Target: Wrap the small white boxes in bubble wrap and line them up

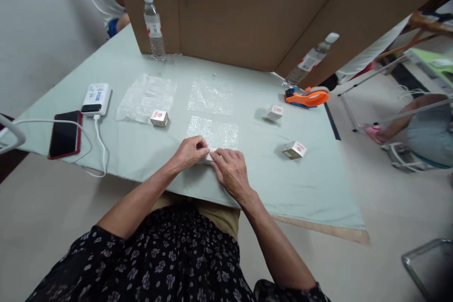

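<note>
Close to the table's front edge, my left hand (193, 152) and my right hand (230, 166) meet over the near end of a clear bubble wrap sheet (212, 131). The fingers of both are closed, pinching the wrap where it is rolled or folded over. A small pale bundle shows under the fingertips; what lies inside it is mostly hidden. Beyond lies a second bubble wrap sheet (210, 96), flat on the table. A crumpled stack of bubble wrap (146, 97) is to the left, with a small white-and-brown box (159, 118) at its near corner.
Two more small boxes, one farther back (275, 113) and one nearer (294, 149), stand right. Behind them is an orange tape dispenser (307, 97). Water bottles (155, 28) (307, 63) stand before a cardboard screen (226, 14). A power bank (96, 98) and phone (65, 134) lie left.
</note>
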Available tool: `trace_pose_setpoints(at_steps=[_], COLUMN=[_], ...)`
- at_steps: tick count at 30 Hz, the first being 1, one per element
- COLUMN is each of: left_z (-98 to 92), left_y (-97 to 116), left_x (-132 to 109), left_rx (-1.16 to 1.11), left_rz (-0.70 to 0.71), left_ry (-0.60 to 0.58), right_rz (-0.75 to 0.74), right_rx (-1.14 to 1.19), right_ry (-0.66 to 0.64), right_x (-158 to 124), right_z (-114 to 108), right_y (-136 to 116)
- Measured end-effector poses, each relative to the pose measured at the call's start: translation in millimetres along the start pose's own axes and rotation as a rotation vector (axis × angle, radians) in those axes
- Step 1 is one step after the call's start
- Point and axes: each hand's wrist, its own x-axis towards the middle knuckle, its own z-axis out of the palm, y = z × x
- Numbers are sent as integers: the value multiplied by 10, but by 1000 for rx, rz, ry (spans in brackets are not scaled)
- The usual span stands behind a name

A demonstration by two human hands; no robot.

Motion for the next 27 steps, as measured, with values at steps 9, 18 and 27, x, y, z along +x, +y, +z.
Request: trace_pose_setpoints(at_steps=[9, 18, 27], left_z=[-385, -423, -284], left_y=[-126, -179, 10], left_x=[-180, -188, -48], left_rx=[224, 357, 332], left_rz=[-223, -327, -292], left_ry=[182, 120, 48], right_rz=[-17, 2, -33], right_rx=[-63, -34, -49], right_ry=[-99, -66, -51], right_x=[141, 144, 166], right_z=[11, 85, 59], right_y=[47, 68, 69])
